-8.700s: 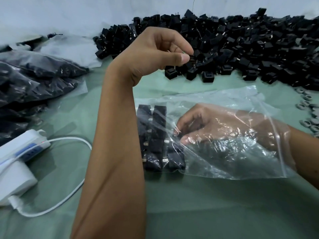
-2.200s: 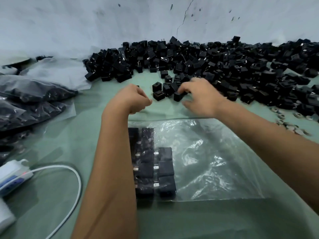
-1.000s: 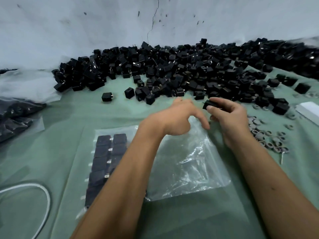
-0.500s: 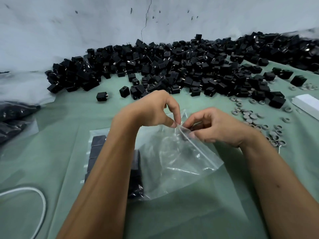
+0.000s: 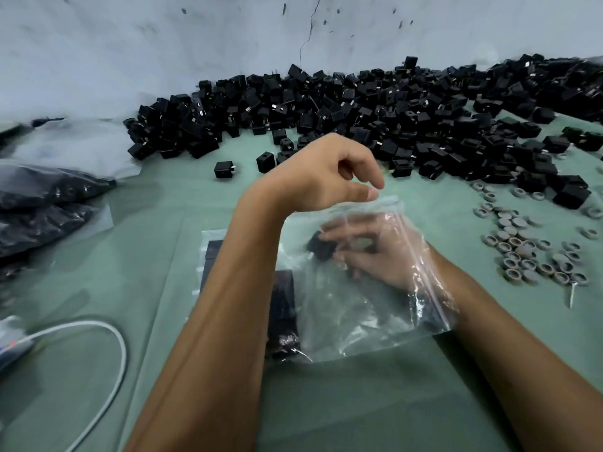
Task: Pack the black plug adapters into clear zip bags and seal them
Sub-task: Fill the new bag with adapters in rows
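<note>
Inside the clear bag (image 5: 365,308), right hand (image 5: 375,252) perhaps holding adapter (image 5: 321,246)

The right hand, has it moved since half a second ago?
Yes. The right hand has gone from the clear zip bag's mouth into the bag, toward the packed adapters, holding a black adapter.

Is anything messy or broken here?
A thin crack runs down the wall above the loose heap of black adapters. A few adapters lie apart from the heap, and small grey rings are scattered on the green table.
</note>
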Tool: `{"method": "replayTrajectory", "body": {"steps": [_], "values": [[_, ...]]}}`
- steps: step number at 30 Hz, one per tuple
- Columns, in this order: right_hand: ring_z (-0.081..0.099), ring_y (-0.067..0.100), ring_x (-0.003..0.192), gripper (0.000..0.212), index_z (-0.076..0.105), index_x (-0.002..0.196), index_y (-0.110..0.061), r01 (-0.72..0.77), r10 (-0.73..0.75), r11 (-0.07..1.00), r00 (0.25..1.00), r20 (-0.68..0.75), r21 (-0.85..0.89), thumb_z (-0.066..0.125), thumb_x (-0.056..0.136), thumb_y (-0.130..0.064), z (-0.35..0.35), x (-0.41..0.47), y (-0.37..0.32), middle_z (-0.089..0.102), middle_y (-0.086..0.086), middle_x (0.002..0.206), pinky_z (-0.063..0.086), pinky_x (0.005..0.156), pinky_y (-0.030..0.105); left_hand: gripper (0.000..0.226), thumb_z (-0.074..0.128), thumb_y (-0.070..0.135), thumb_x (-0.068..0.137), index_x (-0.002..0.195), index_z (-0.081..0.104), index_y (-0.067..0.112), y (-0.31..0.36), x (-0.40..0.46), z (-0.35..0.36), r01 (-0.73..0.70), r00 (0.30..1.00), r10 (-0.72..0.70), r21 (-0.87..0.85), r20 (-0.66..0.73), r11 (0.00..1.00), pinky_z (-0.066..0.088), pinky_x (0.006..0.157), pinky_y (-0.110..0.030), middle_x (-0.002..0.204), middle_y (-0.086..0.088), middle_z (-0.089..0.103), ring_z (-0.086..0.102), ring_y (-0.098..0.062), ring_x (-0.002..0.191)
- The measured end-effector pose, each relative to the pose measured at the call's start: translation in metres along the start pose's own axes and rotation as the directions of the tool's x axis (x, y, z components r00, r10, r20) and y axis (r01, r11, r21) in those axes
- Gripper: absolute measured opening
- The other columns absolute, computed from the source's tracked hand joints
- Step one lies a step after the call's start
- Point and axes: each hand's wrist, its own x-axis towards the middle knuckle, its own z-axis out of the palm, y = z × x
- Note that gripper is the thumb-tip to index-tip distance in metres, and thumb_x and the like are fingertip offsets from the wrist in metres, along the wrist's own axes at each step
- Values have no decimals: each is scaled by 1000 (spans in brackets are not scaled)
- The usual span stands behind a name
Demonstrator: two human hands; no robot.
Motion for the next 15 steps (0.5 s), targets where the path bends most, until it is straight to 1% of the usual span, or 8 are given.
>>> {"method": "replayTrajectory", "body": {"steps": [1, 2, 3, 4, 5, 7, 10, 15], "values": [[68, -3, 99, 30, 77, 117, -9, 81, -85, 985, 996, -19, -153, 78, 87, -7, -1, 1, -4, 73, 9, 123, 50, 86, 5, 8, 80, 15, 88, 95, 78, 16, -7, -3, -5, 33, 999, -34, -17, -32, 999, 56, 77, -29, 93, 0, 75, 66, -16, 85], [66, 1, 102, 28, 78, 117, -11, 154, -163, 948, 986, -11, -278, 76, 88, -14, 0, 2, -8, 73, 9, 122, 46, 90, 4, 7, 80, 13, 88, 94, 78, 15, -15, -7, -10, 70, 996, -72, -26, -60, 997, 56, 73, -29, 88, 1, 75, 66, -14, 79], [67, 7, 102, 31, 77, 118, -12, 193, -197, 922, 980, 23, -335, 69, 90, -22, 0, 3, -10, 74, 9, 119, 48, 91, 9, 6, 80, 12, 88, 92, 78, 15, -24, -11, -16, 112, 989, -114, -23, -89, 993, 55, 71, -26, 82, 6, 73, 64, -8, 75], [69, 13, 102, 37, 75, 121, -14, 172, -163, 920, 985, 54, -352, 62, 90, -28, 1, 4, -14, 74, 9, 119, 53, 91, 18, 6, 80, 12, 87, 90, 78, 16, -34, -15, -22, 162, 979, -163, -14, -121, 987, 55, 72, -25, 77, 11, 72, 63, -4, 74], [70, 19, 102, 42, 73, 125, -16, 141, -125, 923, 990, 68, -358, 57, 89, -32, 2, 4, -16, 72, 8, 121, 55, 91, 30, 6, 80, 12, 87, 89, 78, 18, -43, -19, -27, 215, 965, -213, -7, -151, 977, 57, 76, -27, 76, 13, 71, 64, -4, 74], [68, 21, 106, 44, 69, 131, -19, 122, -100, 922, 992, 78, -369, 58, 89, -30, 6, 5, -14, 71, 5, 124, 54, 94, 38, 6, 79, 15, 87, 87, 78, 21, -58, -27, -35, 304, 935, -298, -1, -194, 953, 60, 85, -36, 80, 9, 73, 67, -8, 80], [62, 19, 105, 44, 68, 133, -19, 164, -139, 918, 986, 95, -362, 59, 91, -26, 11, 6, -6, 69, 4, 115, 54, 91, 34, 8, 78, 18, 88, 83, 78, 24, -70, -36, -41, 382, 897, -370, 1, -244, 924, 55, 76, -33, 78, 9, 71, 65, -8, 76], [56, 9, 95, 41, 67, 131, -25, 242, -215, 932, 968, 127, -271, 69, 95, -5, 21, 9, 6, 65, 1, 107, 44, 82, 12, 7, 75, 17, 90, 84, 77, 21, -76, -46, -46, 442, 869, -427, 3, -251, 897, 40, 59, -21, 50, 24, 56, 51, 8, 48]]}}
